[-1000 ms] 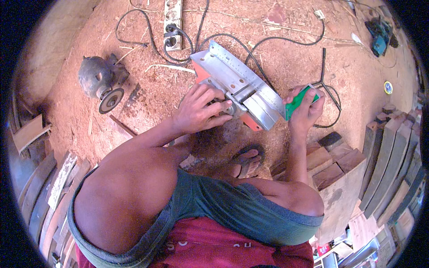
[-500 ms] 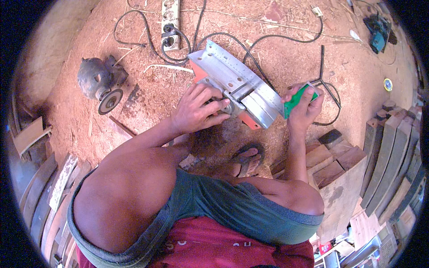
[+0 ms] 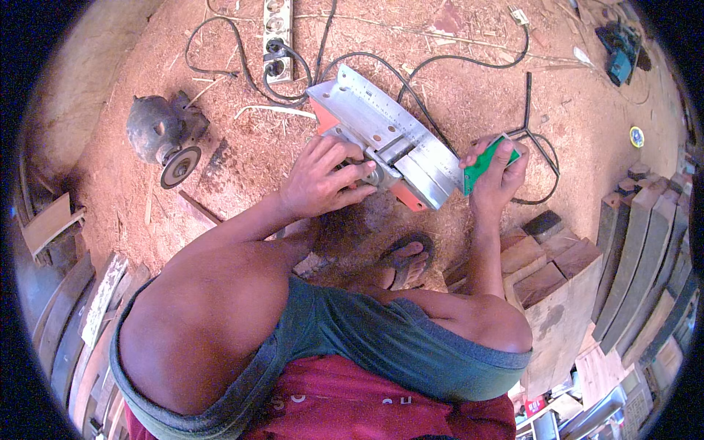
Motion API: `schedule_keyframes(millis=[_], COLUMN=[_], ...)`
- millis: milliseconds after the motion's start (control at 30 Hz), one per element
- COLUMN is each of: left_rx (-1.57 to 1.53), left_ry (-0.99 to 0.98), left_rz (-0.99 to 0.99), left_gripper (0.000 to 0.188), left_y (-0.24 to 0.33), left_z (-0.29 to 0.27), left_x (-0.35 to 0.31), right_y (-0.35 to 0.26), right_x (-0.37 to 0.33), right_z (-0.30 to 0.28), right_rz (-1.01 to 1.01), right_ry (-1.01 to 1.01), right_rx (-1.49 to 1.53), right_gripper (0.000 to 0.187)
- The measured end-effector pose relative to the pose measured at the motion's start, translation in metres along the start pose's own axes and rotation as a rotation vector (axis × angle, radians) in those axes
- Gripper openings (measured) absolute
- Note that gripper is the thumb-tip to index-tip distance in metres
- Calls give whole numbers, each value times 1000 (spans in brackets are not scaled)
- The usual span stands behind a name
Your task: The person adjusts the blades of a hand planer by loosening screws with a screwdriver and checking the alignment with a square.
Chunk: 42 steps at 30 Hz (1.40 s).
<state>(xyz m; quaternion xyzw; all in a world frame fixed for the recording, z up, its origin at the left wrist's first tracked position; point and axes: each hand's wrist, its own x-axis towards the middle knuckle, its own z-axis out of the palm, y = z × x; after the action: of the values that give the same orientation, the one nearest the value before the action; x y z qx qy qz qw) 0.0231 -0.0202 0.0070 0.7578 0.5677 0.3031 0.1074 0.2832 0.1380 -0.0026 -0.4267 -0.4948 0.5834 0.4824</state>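
Note:
In the middle, an electric planer (image 3: 380, 130) with an orange body lies with its bare metal sole turned up and a blade slot across it. My left hand (image 3: 323, 178) is closed on its near side, fingers curled at a round silver part (image 3: 375, 177). Past the planer's right end, my right hand (image 3: 499, 176) grips a flat green rectangular piece (image 3: 485, 167) with the thumb on top. The green piece lies close beside the sole's end; whether they touch I cannot tell. My left palm is hidden.
A bench grinder with a disc (image 3: 180, 167) stands on the shavings-covered floor at left. A power strip (image 3: 278, 44) and black cables (image 3: 469, 60) lie beyond the planer. Wood blocks (image 3: 546, 268) and stacked planks (image 3: 638, 257) are at right. A teal power tool (image 3: 620, 59) sits far right.
Almost nothing differs. My right hand and the green piece have shifted very slightly left; my left hand stays on the planer.

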Motion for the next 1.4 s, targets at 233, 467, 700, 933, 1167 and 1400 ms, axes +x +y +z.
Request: schedule_keyframes(millis=[233,467,700,933,1167,1400], left_rx=[9,33,54,78,91,94], left_ry=[-4,-10,-52,-106,-128,-172], left_rz=[-7,39,88,103,117,137], left_gripper=[40,37,38,39,43,43], left_y=[2,2,2,2,2,3], left_z=[-1,-1,-3,-6,-9,-14], left_x=[0,5,2,-1,-1,0], right_y=[-1,-2,-3,-5,-5,-3], right_x=[0,-1,-1,0,0,0], right_z=[1,1,-1,-2,-1,-2], right_rz=[-16,-16,-30,5,-3,-5], right_ry=[-5,-5,-23,-60,-61,-23], right_rx=[-24,-91,-119,-100,-93,-107], right_gripper=[24,25,25,29,27,25])
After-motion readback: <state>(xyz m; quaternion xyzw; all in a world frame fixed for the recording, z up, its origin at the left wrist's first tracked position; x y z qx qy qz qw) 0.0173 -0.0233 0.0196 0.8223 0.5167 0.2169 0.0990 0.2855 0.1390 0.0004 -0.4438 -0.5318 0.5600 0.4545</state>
